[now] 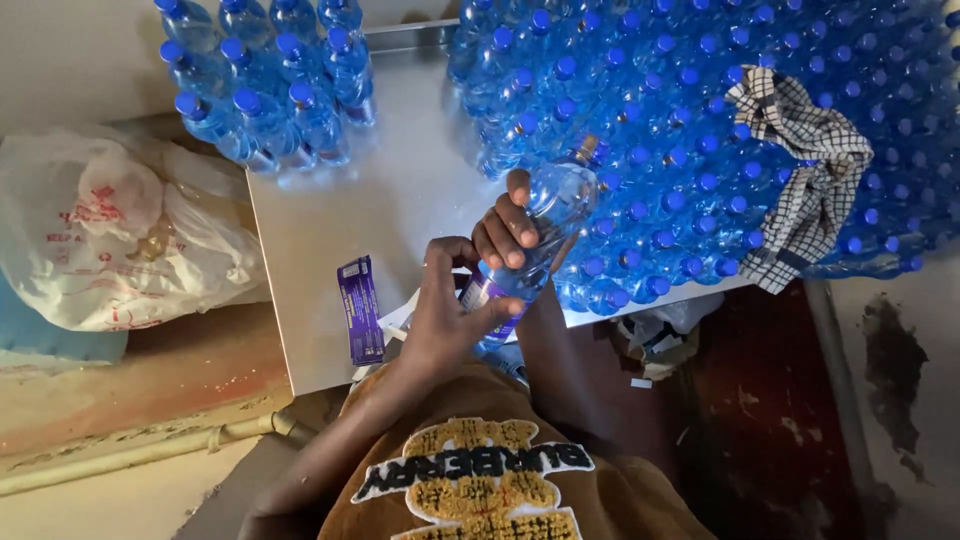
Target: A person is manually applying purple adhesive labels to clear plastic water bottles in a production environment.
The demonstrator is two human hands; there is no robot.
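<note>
Holding bottle (pixel 545 225) — right hand (pixel 508 235) grip clamped mid-body | left hand (pixel 445 320) grip at base

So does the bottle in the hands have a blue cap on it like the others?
No, the bottle held in both hands has a bare, uncapped neck.

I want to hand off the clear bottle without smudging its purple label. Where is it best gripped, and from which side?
Probably around the bare clear body just below the neck, coming from above. The bottle lies tilted, neck pointing away; the right hand wraps its middle, and the left hand covers the purple label at the lower end, so only the upper body is free.
</note>
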